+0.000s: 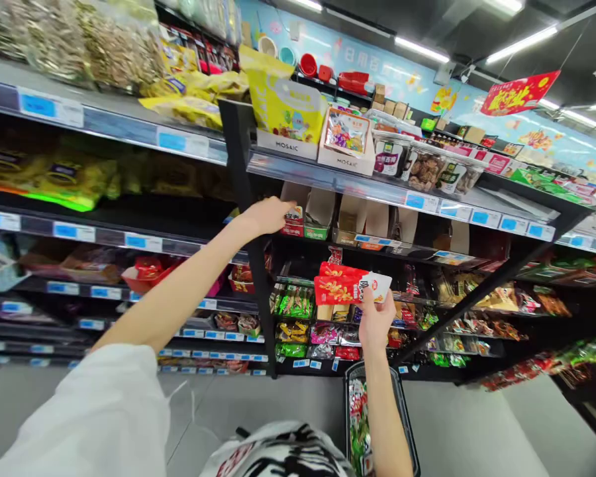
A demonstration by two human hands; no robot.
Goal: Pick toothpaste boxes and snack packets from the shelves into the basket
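Left hand [277, 215]: extended to the far shelf, just right of the black shelf upright [238, 152], fingertips at the upper part of a red display carton [293, 224]. Whether the fingers grasp the carton or merely rest against it cannot be told. A green-fronted carton [318, 218] stands just to the right.

Right hand [377, 315]: fingers and thumb grasping a red-and-white snack packet [345, 285] by its white right end. The packet is held lengthwise from left to right, printed face visible, in front of the lower racks and nearer than the cartons.

Below the right forearm, on the floor, stands a black shopping basket [408, 424] containing packaged goods; the forearm hides part of it.

Shelf above the cartons: a yellow pouch [288, 106] at left, a white MOSAIC display box [347, 161] to its right. Green packets [295, 303] occupy the lower rack, left of the held packet.
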